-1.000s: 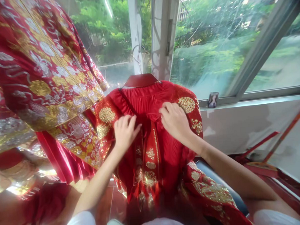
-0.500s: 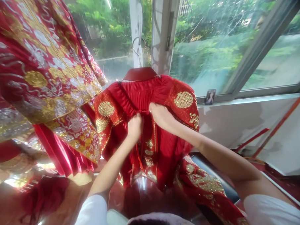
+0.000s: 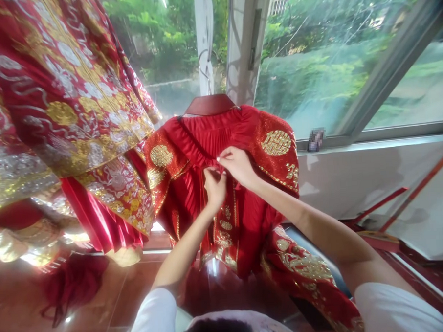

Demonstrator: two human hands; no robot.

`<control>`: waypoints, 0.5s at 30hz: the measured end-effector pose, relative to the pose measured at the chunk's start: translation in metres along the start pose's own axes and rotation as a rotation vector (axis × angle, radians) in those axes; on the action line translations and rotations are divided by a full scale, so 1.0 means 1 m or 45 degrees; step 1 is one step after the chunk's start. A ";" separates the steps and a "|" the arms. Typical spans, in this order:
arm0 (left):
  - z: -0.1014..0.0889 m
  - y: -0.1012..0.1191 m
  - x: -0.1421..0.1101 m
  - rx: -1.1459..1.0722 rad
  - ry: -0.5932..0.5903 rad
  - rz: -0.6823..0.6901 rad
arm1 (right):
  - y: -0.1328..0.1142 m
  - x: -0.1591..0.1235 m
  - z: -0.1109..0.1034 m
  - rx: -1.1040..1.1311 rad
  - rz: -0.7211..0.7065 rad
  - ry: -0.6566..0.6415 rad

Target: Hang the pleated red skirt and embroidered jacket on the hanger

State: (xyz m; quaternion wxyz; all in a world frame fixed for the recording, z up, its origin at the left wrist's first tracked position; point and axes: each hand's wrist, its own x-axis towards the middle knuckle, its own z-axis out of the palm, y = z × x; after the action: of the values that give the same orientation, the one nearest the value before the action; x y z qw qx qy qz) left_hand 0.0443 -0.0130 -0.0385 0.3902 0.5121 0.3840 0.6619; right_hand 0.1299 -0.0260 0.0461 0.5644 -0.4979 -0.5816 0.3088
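A red garment (image 3: 253,216) with pleated fabric and gold embroidery hangs in front of me on a brown hanger (image 3: 211,105). At the middle of its neckline, my left hand (image 3: 215,188) is closed in a pinch, thumb toward the right. Just above it, my right hand (image 3: 238,166) pinches with thumb and forefinger. Both hands touch the thin red tie cord (image 3: 203,193), whose loose end dangles below the left hand. Fingers partly hide where the cord meets the neckline. Gold round emblems (image 3: 278,143) decorate the shoulders.
Another red gown (image 3: 71,94), heavy with gold and silver embroidery, hangs at the left. Behind are windows (image 3: 323,73) with a sill carrying a small blurred item (image 3: 316,139). Dark red cloth (image 3: 74,285) lies on the tiled floor. A red handle (image 3: 420,186) leans at right.
My hands were apart over the garment's front, fingers loose; they came together at the neckline centre. Now both pinch closely there, the left slightly lower and farther right than before.
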 end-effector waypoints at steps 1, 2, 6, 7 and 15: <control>-0.004 0.004 -0.002 -0.005 -0.023 0.007 | -0.001 -0.001 -0.001 -0.007 0.008 -0.002; -0.009 0.009 -0.004 -0.017 -0.055 0.001 | -0.001 -0.001 -0.002 -0.021 0.007 0.009; -0.039 0.054 0.001 -0.100 -0.247 -0.084 | -0.008 -0.001 -0.013 -0.141 -0.059 0.042; -0.046 0.070 0.005 -0.111 -0.319 -0.088 | -0.012 -0.002 -0.017 -0.182 -0.084 0.029; -0.092 0.166 0.058 0.080 -0.335 0.098 | -0.045 0.018 -0.078 -0.568 -0.518 0.322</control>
State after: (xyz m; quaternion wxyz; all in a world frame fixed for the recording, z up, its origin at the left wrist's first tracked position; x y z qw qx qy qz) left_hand -0.0759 -0.0368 0.1179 0.3955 0.6207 0.3301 0.5911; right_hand 0.1969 -0.0395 0.1074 0.5593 -0.5173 -0.6477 -0.0097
